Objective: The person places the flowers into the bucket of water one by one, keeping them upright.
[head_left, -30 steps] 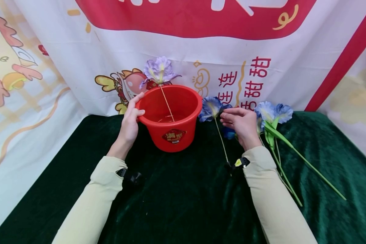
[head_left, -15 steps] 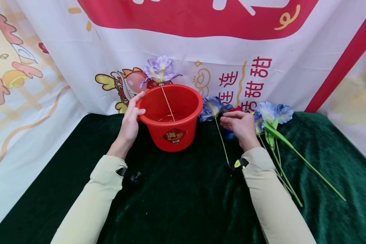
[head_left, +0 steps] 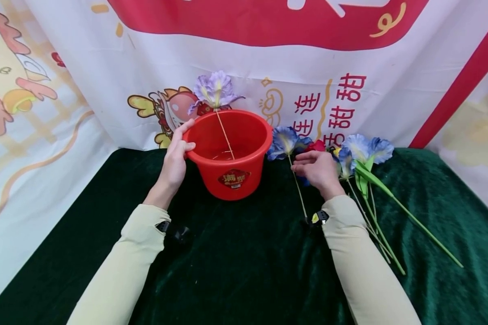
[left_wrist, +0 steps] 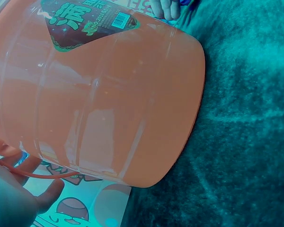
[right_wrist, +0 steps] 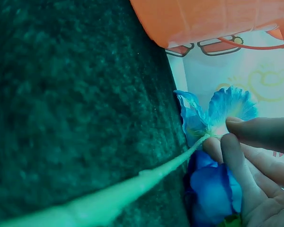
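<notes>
My left hand grips the rim of a red plastic bucket at its left side. Inside leans an artificial purple iris, its thin stem reaching the bottom and its bloom above the back rim. To the right, my right hand has its fingertips at the upper stem of a blue iris lying on the cloth. In the right wrist view, thumb and fingers are extended beside that blue bloom, without a plain pinch on the stem. A darker blue flower lies below the fingers.
Several more artificial flowers lie to the right, including a pale blue one with green leaves and long stems, and a red one behind my right hand. Dark green velvet covers the table. A printed white curtain hangs behind.
My right hand has shifted slightly left and down, from beside the blue bloom to its upper stem. The red flower behind it has come into sight. My left hand stays on the bucket.
</notes>
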`<state>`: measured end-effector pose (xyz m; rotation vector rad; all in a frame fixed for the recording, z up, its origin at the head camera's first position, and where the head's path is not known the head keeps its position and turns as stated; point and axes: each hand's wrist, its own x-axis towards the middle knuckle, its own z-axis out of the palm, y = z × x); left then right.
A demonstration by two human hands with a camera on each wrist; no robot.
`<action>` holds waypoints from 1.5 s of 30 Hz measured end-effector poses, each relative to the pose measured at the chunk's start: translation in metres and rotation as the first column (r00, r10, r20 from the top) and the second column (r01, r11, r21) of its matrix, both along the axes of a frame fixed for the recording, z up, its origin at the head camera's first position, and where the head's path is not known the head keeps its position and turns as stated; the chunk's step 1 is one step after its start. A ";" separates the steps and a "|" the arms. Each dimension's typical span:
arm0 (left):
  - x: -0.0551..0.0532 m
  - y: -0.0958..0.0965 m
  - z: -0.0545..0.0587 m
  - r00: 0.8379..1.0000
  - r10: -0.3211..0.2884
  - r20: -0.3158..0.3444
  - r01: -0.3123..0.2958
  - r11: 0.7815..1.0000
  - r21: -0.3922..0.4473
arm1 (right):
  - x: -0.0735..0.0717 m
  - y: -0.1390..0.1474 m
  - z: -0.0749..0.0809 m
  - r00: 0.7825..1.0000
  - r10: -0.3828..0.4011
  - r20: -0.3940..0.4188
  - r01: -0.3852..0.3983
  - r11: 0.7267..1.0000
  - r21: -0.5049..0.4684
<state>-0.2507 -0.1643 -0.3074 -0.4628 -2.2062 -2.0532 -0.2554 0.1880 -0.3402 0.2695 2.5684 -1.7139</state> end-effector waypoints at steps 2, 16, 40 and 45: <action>0.000 0.000 0.000 1.000 -0.003 -0.002 0.003 1.000 0.005 | 0.000 0.000 0.000 0.999 0.027 0.026 -0.027 1.000 0.012; -0.002 0.001 -0.001 1.000 -0.001 -0.009 0.001 1.000 0.012 | -0.001 -0.009 -0.001 0.996 0.063 0.058 -0.069 0.992 0.105; -0.001 -0.001 -0.001 1.000 0.004 -0.010 -0.004 1.000 0.007 | 0.010 -0.018 0.048 0.998 -0.053 -0.013 0.038 0.840 -0.541; -0.004 0.001 -0.001 1.000 -0.007 -0.020 0.008 1.000 0.015 | 0.018 -0.023 0.064 0.995 -0.087 -0.044 0.041 0.784 -0.620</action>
